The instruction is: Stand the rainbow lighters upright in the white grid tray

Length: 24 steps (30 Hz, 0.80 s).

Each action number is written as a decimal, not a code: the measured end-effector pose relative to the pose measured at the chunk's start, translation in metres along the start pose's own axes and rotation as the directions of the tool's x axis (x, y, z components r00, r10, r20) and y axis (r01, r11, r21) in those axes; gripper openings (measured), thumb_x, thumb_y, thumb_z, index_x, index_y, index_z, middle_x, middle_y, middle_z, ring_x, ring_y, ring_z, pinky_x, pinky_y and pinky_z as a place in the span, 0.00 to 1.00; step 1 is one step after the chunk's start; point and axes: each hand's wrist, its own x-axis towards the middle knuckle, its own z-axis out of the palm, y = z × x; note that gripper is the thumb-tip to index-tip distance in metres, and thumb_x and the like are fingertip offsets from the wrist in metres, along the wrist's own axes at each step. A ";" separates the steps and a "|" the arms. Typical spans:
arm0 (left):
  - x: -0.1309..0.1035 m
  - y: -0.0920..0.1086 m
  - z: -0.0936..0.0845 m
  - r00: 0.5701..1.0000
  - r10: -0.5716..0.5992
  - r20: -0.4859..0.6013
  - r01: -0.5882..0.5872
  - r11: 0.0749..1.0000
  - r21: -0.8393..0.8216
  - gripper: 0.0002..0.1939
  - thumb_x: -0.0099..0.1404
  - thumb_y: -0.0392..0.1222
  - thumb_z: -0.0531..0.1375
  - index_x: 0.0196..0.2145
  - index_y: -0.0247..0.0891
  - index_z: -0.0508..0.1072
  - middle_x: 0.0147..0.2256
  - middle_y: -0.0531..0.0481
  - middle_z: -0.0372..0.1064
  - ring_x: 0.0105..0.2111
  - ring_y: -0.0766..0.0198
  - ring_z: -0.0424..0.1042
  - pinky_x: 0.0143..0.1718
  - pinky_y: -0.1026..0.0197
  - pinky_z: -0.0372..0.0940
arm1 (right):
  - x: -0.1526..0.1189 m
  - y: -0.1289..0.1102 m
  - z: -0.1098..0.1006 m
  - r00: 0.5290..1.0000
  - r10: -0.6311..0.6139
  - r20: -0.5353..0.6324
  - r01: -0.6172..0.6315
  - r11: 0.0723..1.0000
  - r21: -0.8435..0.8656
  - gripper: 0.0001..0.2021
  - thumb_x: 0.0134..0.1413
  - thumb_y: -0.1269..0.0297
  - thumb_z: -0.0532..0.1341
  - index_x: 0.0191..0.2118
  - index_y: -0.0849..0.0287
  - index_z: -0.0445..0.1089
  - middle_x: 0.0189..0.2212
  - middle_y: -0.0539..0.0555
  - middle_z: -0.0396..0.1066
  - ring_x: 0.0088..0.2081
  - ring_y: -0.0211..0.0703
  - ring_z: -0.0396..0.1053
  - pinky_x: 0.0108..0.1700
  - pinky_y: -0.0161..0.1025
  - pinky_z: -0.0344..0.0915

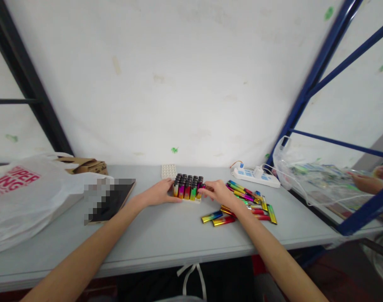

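Note:
Several colourful lighters (187,188) stand upright in rows in a white tray (191,201) at the middle of the table. My left hand (162,192) is at the tray's left side, thumb along the front and fingers behind, steadying it. At the right end of the rows, my right hand (217,191) pinches a lighter (201,191) between thumb and fingers. A loose pile of lighters (251,201) lies right of the tray, partly behind my right forearm. Another white tray (169,171) with small holes lies behind, near the wall.
A white power strip (257,176) with cables lies at the back right. At left are a white plastic bag (37,188), brown cardboard (89,166) and a dark flat panel (116,201). Beyond the blue frame (305,96), another person's hands (368,182) are near plastic packets.

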 end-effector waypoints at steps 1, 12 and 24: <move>0.000 0.000 0.000 1.000 0.004 0.002 -0.004 1.000 -0.001 0.31 0.54 0.65 0.67 0.45 0.38 0.74 0.44 0.42 0.75 0.44 0.46 0.73 0.48 0.51 0.68 | 0.000 -0.001 0.001 1.000 -0.012 -0.003 0.011 0.999 -0.045 0.21 0.66 0.46 0.58 0.30 0.58 0.73 0.23 0.52 0.74 0.23 0.40 0.67 0.30 0.35 0.56; 0.001 -0.002 0.000 1.000 0.021 0.017 -0.021 1.000 0.014 0.31 0.54 0.66 0.67 0.44 0.37 0.74 0.45 0.41 0.74 0.45 0.46 0.72 0.50 0.51 0.67 | -0.012 0.032 -0.037 0.993 0.070 -0.093 -0.088 0.974 -0.208 0.19 0.69 0.53 0.55 0.34 0.60 0.75 0.29 0.55 0.75 0.31 0.43 0.68 0.38 0.38 0.60; 0.002 -0.003 0.001 1.000 0.021 0.020 -0.022 1.000 0.002 0.31 0.55 0.65 0.67 0.45 0.37 0.74 0.44 0.42 0.74 0.44 0.48 0.72 0.51 0.51 0.67 | -0.020 0.060 -0.029 0.981 0.178 -0.076 -0.193 0.899 -0.394 0.26 0.59 0.42 0.63 0.51 0.58 0.76 0.46 0.64 0.77 0.50 0.59 0.71 0.54 0.50 0.62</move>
